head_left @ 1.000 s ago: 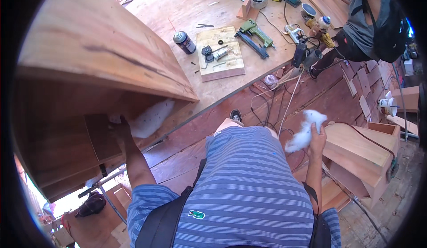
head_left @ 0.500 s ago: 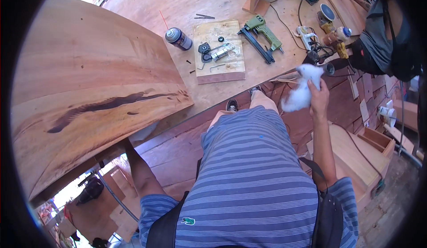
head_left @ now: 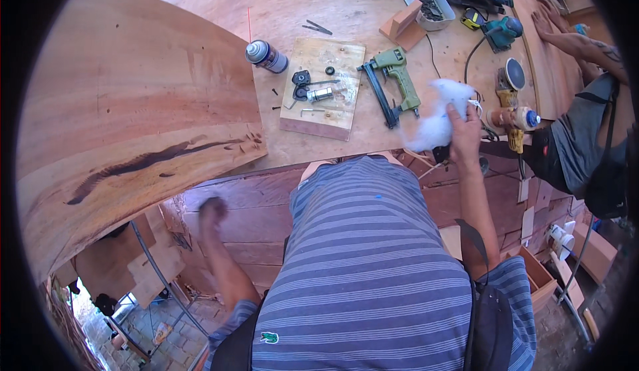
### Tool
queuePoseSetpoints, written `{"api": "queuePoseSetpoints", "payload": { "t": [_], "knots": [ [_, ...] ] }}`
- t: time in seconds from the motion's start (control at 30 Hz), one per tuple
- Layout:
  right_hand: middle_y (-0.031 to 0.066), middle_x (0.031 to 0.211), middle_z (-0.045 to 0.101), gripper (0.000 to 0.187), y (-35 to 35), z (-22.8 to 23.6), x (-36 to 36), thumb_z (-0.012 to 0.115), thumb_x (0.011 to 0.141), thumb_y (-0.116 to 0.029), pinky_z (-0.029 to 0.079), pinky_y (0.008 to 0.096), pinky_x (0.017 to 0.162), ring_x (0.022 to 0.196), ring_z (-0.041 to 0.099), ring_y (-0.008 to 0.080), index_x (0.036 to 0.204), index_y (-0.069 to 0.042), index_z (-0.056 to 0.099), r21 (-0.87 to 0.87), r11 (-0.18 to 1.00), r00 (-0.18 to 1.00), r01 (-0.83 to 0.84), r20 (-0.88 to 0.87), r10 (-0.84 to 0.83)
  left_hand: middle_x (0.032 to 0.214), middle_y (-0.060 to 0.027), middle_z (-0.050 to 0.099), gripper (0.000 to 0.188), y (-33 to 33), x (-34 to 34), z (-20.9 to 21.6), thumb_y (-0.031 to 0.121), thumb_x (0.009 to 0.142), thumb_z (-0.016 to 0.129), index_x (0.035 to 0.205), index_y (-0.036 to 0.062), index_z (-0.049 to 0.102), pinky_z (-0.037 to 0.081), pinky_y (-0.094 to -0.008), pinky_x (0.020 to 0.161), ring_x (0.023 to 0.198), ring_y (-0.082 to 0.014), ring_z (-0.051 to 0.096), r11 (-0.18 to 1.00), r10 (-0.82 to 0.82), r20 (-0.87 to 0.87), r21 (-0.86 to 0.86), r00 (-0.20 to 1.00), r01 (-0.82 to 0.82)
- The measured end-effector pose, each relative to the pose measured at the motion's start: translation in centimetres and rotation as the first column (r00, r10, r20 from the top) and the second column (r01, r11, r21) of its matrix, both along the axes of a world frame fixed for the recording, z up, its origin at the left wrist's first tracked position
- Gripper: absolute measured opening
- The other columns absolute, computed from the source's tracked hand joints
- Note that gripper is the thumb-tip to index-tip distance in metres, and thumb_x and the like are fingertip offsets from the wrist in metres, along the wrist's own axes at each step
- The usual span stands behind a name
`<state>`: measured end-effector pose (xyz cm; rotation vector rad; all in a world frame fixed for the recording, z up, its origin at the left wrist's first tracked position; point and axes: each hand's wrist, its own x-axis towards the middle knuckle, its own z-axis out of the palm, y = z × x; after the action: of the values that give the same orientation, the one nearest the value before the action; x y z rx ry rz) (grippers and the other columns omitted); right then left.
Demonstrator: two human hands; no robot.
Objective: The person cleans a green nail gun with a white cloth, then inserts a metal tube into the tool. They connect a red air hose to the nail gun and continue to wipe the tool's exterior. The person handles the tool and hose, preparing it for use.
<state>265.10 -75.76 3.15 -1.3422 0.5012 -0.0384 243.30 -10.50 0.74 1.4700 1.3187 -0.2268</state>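
We saw bright, even daylight, soft shadows under the bench, fisheye bending with black corners, and the left hand (head_left: 212, 210) motion-blurred

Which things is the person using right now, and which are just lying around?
In use:
- white cloth, held in the right hand
- big wooden slab, nearest the blurred left hand

Lying about:
- spray can
- green nail gun
- small board with metal parts
- sander

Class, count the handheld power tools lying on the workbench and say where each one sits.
3. A green nail gun lies beside the small board; a teal sander sits near the far right; a yellow sander is at the bench edge. Others may be hidden.
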Motion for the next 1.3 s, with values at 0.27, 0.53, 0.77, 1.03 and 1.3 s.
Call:
{"api": "queuePoseSetpoints", "payload": {
  "t": [0.27, 0.53, 0.77, 1.03, 1.3],
  "knots": [
    [0.0083, 0.106, 0.065, 0.032, 12.3, 1.6, 1.4, 0.064, 0.096, -0.017, 0.053, 0.0288, 0.079, 0.091, 0.063, 0.0132, 0.121, 0.001, 0.057, 0.368, 0.862, 0.912, -0.349, -0.078, 0.403, 0.153, -0.0205, 0.032, 0.087, -33.5, 18.4, 12.3, 0.009, 0.075, 0.082, 0.150, 0.0086, 0.037, 0.053, -0.0322, 0.092, 0.118, -0.0281, 0.058, 0.362, -0.931, 0.241, 0.532, 0.273, 0.765],
    [0.0097, 0.099, 0.067, 0.036, 10.1, 3.5, 3.8, 0.067, 0.093, -0.035, 0.050, 0.0292, 0.078, 0.088, 0.061, 0.0151, 0.105, -0.001, 0.069, 0.186, 0.543, 0.551, -0.819, -0.008, 0.835, 0.111, -0.0095, 0.067, 0.043, -34.4, 20.0, 8.7, 0.005, 0.088, 0.070, 0.130, 0.0031, 0.059, 0.053, -0.0269, 0.078, 0.094, -0.0146, 0.064, 0.623, -0.751, 0.496, 0.308, 0.437, 0.719],
    [0.0226, 0.112, 0.067, 0.062, 4.0, -7.2, 8.8, 0.081, 0.072, -0.035, 0.050, 0.0432, 0.089, 0.101, 0.065, 0.0362, 0.120, -0.001, 0.060, -0.814, 0.385, 0.885, -0.436, -0.308, 0.350, 0.099, -0.0061, 0.069, 0.032, -31.3, 18.0, 7.0, 0.008, 0.091, 0.069, 0.121, 0.0000, 0.061, 0.055, -0.0252, 0.071, 0.083, -0.0105, 0.066, 0.891, -0.328, 0.572, -0.077, 0.751, 0.447],
    [0.0144, 0.093, 0.069, 0.044, 3.9, -7.8, 11.4, 0.075, 0.064, -0.006, 0.055, 0.0363, 0.071, 0.076, 0.068, 0.0247, 0.105, 0.003, 0.065, -0.190, 0.689, 0.678, -0.699, -0.481, 0.555, 0.100, -0.0087, 0.069, 0.034, -27.5, 18.3, 6.1, 0.007, 0.089, 0.072, 0.119, -0.0007, 0.059, 0.057, -0.0274, 0.073, 0.084, -0.0142, 0.068, 0.915, -0.166, 0.610, -0.198, 0.775, 0.352],
    [0.0050, 0.080, 0.059, 0.038, 5.6, -2.8, 8.6, 0.069, 0.065, 0.003, 0.051, 0.0299, 0.060, 0.065, 0.060, 0.0159, 0.102, 0.003, 0.060, 0.024, 0.737, 0.686, -0.676, -0.346, 0.640, 0.102, -0.0105, 0.070, 0.032, -26.3, 19.5, 5.0, 0.003, 0.089, 0.070, 0.119, -0.0010, 0.060, 0.058, -0.0290, 0.074, 0.086, -0.0160, 0.069, 0.879, -0.081, 0.647, -0.313, 0.758, 0.361]
  ]
}}
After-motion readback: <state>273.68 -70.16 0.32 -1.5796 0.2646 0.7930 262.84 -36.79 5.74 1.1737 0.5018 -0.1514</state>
